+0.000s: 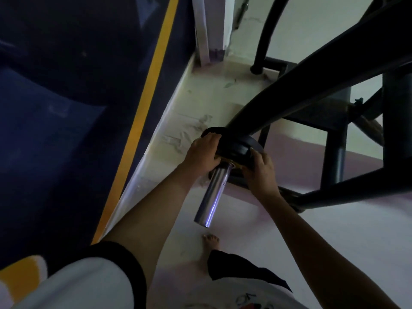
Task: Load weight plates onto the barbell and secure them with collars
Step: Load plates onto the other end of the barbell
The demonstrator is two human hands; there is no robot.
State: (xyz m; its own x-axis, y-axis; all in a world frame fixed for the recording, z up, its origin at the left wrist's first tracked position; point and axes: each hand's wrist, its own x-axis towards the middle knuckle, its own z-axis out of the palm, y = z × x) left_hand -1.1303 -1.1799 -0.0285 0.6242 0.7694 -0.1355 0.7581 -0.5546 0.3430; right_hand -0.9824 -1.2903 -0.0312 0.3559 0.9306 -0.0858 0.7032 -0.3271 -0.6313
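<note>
A black round weight plate (236,148) sits on the shiny chrome barbell sleeve (213,197), far up it near a thick black frame beam. My left hand (204,152) grips the plate's left rim. My right hand (259,168) grips its right rim. The bare end of the sleeve sticks out toward me below both hands. No collar is visible.
A black steel rack frame (334,90) fills the right side, with beams crossing above the plate. A dark blue wall with a yellow stripe (142,112) runs along the left, beside a pale ledge (196,108). My bare foot (210,244) stands on the white floor under the sleeve's end.
</note>
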